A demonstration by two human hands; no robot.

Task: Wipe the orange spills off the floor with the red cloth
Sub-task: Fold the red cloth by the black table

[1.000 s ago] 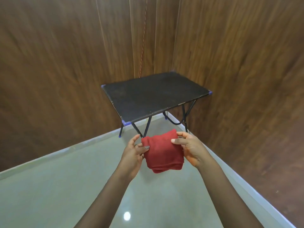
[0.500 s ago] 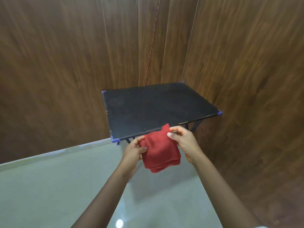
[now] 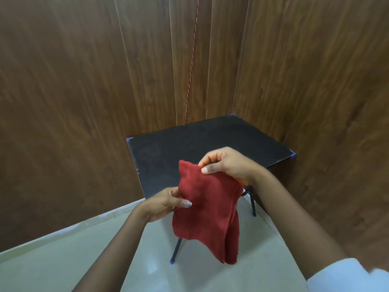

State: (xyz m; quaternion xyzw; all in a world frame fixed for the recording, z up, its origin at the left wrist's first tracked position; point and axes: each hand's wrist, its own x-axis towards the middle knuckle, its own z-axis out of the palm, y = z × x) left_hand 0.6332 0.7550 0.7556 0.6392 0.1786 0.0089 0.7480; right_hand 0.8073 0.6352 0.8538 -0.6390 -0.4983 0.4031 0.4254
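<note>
While the red cloth [image 3: 207, 209] is hanging in the air in front of the black folding bench [image 3: 210, 142], the right hand [image 3: 228, 163] is pinching its upper edge between thumb and fingers [image 3: 207, 170]. The left hand [image 3: 163, 204], lower down, is gripping the cloth's left side, its thumb pressing on the fabric. The cloth is drooping loosely above the pale tiled floor [image 3: 63, 260], not touching it. Wood-panelled walls [image 3: 73, 91] are enclosing the corner.
</note>
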